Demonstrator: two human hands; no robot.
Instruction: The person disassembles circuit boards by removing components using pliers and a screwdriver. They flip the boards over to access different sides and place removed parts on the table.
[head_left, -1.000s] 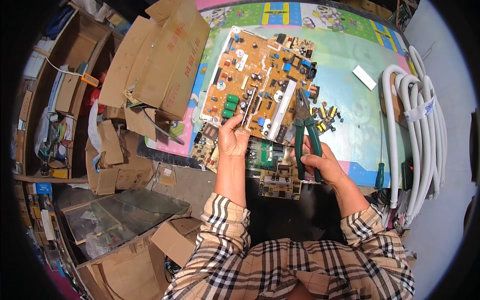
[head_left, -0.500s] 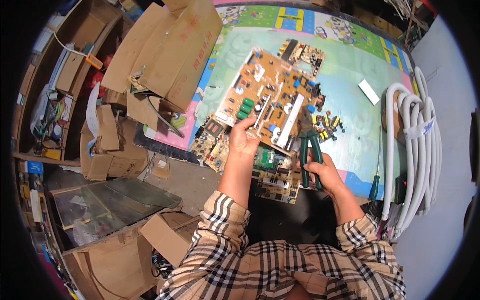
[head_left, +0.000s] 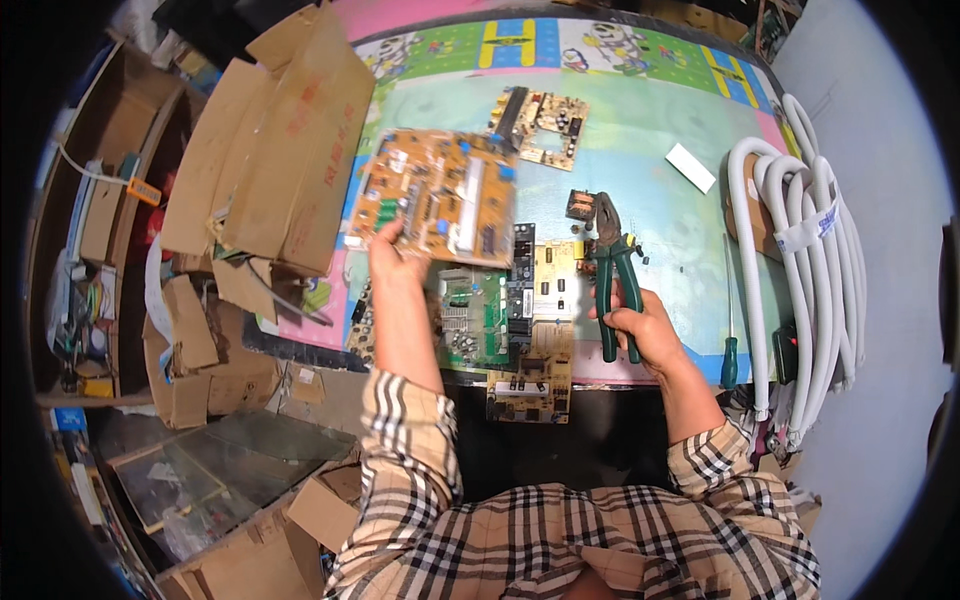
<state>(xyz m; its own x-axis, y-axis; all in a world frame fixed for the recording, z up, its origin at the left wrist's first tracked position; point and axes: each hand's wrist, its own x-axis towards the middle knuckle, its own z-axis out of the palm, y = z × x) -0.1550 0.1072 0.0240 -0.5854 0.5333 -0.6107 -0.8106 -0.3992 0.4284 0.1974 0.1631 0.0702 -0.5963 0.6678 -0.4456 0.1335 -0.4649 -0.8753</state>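
My left hand (head_left: 397,258) is closed on the near edge of a brown circuit board (head_left: 430,190), with green, blue and white parts on its face. The board is held up above the table, beside the cardboard box, and is slightly blurred. My right hand (head_left: 648,325) grips cutting pliers (head_left: 614,270) with dark green handles, jaws pointing away from me and apart from the board. By the jaws lies a small block-shaped component with copper-coloured faces (head_left: 580,204). Under and beside my left forearm are a green circuit board (head_left: 475,320) and a long tan board (head_left: 550,285).
Another tan board (head_left: 560,125) with a dark heat sink lies farther back. An open cardboard box (head_left: 310,150) stands at left. To the right are a white strip (head_left: 690,168), a green-handled screwdriver (head_left: 730,355) and coiled white hose (head_left: 815,220). Shelves (head_left: 120,220) line the far left.
My left hand has carried the brown board leftward, away from the pliers, uncovering the boards beneath. The pliers stay in my right hand. The whole view has shifted too.
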